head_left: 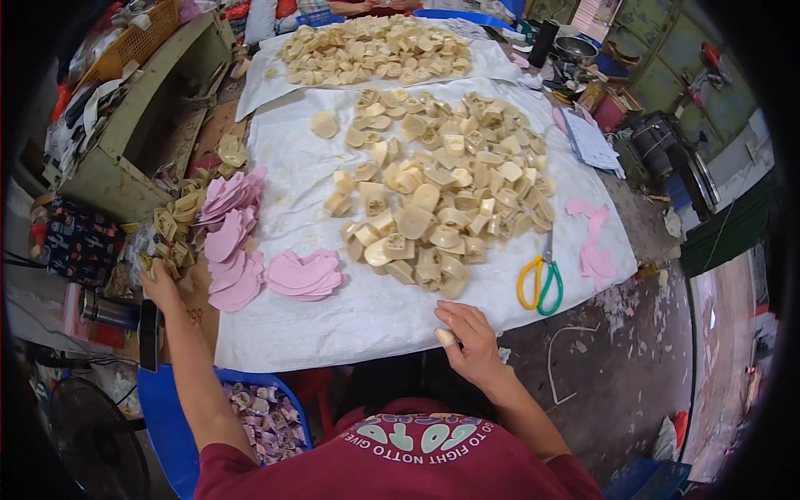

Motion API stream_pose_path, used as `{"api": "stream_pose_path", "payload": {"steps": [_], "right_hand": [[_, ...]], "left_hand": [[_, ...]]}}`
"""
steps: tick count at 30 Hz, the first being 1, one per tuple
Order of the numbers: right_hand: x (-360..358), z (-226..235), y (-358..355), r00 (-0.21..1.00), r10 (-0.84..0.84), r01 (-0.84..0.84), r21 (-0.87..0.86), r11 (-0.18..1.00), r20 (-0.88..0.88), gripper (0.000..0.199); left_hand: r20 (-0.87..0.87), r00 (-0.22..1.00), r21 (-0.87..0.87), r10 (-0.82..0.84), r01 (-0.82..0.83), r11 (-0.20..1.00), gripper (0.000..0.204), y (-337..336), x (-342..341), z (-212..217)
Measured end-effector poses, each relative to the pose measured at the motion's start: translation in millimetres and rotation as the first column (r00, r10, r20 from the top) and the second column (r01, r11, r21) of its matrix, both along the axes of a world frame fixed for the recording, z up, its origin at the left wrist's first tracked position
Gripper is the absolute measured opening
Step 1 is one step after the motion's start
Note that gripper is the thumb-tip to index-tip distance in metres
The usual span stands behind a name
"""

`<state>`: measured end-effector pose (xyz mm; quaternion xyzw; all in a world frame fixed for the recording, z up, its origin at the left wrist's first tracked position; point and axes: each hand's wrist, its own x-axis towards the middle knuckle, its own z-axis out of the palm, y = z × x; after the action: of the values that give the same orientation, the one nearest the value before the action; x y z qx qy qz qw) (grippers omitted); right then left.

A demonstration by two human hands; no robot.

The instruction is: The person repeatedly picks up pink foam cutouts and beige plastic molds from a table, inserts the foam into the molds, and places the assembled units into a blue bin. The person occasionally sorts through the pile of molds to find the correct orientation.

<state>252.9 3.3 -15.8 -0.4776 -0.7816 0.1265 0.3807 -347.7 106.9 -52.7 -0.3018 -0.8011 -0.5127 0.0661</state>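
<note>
My left hand (159,280) reaches out to the far left, next to a pile of beige moulded pieces (175,225) and some clear plastic. Its fingertips blend into those pieces, so whether it grips one is not clear. At the front edge of the white-covered table (287,340), my right hand (469,335) rests with its fingers apart and nothing in it; a pale covering wraps one fingertip. Just beyond it lies a large heap of glossy beige hollow pieces (425,198). Pink flat cut-outs (304,275) are stacked left of the heap, with more pink cut-outs (233,237) beside them.
Scissors (540,283) with one yellow and one green handle lie at the right front. Pink scraps (595,242) and a paper pad (587,137) are nearby. A second beige heap (375,52) covers the far end, where another person sits. Below left stands a blue tub (171,417) of wrapped pieces.
</note>
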Motion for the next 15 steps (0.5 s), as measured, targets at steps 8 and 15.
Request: {"api": "stream_pose_path", "payload": {"steps": [8,15], "right_hand": [[45,39,81,0.991,-0.034,0.056,0.164,0.985,-0.133,0.041],[9,-14,61,0.988,0.024,-0.037,0.081,0.996,0.152,0.076]], "left_hand": [[-0.637,0.696,-0.085,-0.332,0.364,0.927,0.065,-69,187,79],[-0.394,0.547,-0.551,-0.738,0.502,0.666,0.072,-59,298,43]]}}
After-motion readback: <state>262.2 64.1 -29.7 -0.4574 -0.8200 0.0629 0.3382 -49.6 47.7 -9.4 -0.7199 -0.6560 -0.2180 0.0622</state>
